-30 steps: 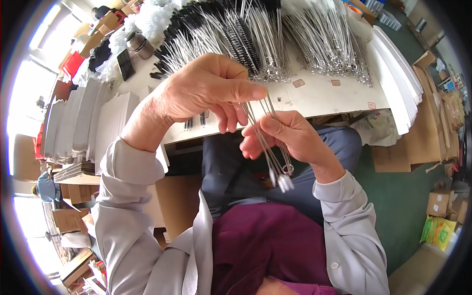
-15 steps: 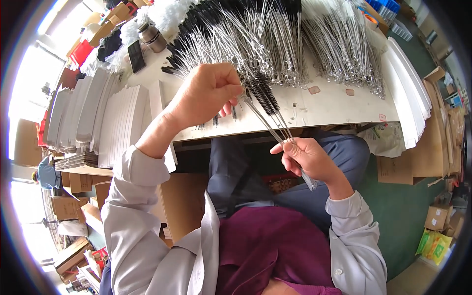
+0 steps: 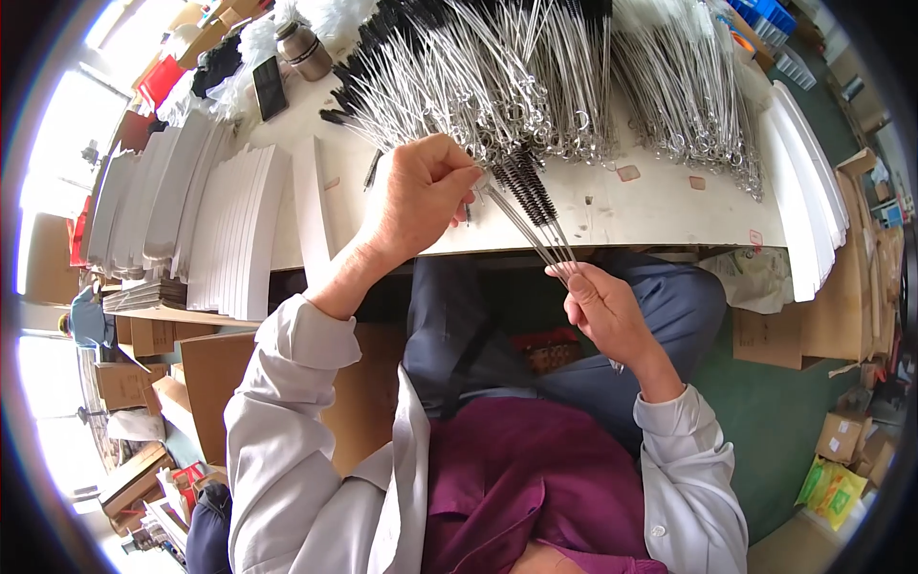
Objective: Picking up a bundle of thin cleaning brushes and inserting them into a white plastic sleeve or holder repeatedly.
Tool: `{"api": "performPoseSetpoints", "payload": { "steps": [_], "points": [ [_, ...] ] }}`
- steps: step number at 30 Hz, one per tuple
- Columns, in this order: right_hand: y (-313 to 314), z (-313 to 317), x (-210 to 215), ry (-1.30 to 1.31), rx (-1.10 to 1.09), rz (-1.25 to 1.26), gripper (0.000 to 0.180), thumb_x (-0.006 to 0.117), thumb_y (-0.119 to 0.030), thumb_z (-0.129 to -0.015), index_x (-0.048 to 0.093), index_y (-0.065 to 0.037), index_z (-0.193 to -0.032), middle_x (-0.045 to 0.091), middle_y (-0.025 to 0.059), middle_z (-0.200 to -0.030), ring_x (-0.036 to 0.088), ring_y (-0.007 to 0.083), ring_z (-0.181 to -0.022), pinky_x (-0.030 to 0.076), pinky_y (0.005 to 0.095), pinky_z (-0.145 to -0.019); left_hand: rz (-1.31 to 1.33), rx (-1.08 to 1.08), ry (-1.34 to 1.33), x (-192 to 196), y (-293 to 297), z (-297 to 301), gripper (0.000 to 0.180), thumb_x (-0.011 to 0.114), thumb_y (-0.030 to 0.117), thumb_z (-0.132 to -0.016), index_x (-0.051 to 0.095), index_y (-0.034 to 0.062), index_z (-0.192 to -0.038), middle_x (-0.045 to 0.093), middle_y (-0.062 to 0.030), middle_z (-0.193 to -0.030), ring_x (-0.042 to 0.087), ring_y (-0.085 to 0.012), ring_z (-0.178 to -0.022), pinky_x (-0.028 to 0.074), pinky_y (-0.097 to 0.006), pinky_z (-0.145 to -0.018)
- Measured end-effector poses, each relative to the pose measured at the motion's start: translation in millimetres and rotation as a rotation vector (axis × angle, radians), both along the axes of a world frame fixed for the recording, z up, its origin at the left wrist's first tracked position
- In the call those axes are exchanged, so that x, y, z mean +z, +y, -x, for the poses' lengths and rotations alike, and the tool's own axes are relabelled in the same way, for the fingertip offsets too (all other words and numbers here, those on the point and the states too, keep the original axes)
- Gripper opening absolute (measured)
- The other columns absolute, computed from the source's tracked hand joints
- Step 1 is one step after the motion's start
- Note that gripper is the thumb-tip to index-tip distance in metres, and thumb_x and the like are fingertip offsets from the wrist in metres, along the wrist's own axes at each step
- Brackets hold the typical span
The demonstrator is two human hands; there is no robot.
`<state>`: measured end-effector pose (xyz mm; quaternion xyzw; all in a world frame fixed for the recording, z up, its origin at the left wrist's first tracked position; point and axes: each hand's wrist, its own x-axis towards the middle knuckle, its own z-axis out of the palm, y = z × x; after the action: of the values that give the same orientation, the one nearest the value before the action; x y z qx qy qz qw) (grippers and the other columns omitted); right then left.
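Observation:
My right hand (image 3: 609,304) is closed around the wire handles of several thin brushes. Their black bristle heads (image 3: 531,196) fan up and away from it toward the table. Other bare wires (image 3: 526,230) of the bunch slant up to the left. At the upper ends of these wires, the thumb and fingers of my left hand (image 3: 416,196) are pinched together. What lies between those fingertips is too small to make out. Just beyond both hands, a big pile of similar wire brushes (image 3: 478,86) covers the table, looped ends toward me.
A second brush pile (image 3: 684,96) lies to the right, beside white folded card strips (image 3: 803,191). More white strips (image 3: 229,230) stand at the left. A phone (image 3: 270,88) and a metal flask (image 3: 303,52) sit at the back left. Cardboard boxes (image 3: 258,392) are below the table (image 3: 669,215).
My left hand has shifted a little to the right and down, still pinched. The fingers of my right hand have drawn in more tightly around the brush wires.

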<state>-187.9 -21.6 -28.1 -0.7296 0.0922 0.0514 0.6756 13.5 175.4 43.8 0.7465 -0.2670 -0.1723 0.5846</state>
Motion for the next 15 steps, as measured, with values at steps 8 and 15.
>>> {"api": "performPoseSetpoints", "payload": {
  "steps": [8,15],
  "points": [
    [7.7,0.5,-16.4,-0.081,-0.018,0.268,0.040,0.050,-0.034,-0.111,0.071,0.000,-0.110,0.059,0.0071,-0.072,0.051,0.0135,-0.063,0.044,0.0305,-0.061,-0.250,-0.091,-0.979,-11.9,24.7,34.1,0.015,0.074,-0.002,-0.083,0.068,0.0038,-0.095,0.064,-0.0131,-0.075,0.067,-0.0310,-0.064,0.053,-0.037,-0.057],
    [-2.0,7.3,-18.0,0.033,0.068,0.229,0.045,0.050,-0.039,-0.110,0.070,-0.001,-0.094,0.048,-0.0002,-0.063,0.042,0.0085,-0.060,0.037,0.0288,-0.056,-0.545,0.386,-0.912,-27.3,93.0,25.1,0.033,0.082,0.022,-0.085,0.068,-0.0017,-0.104,0.070,-0.0211,-0.091,0.071,-0.0369,-0.079,0.057,-0.043,-0.068]
  ]
}}
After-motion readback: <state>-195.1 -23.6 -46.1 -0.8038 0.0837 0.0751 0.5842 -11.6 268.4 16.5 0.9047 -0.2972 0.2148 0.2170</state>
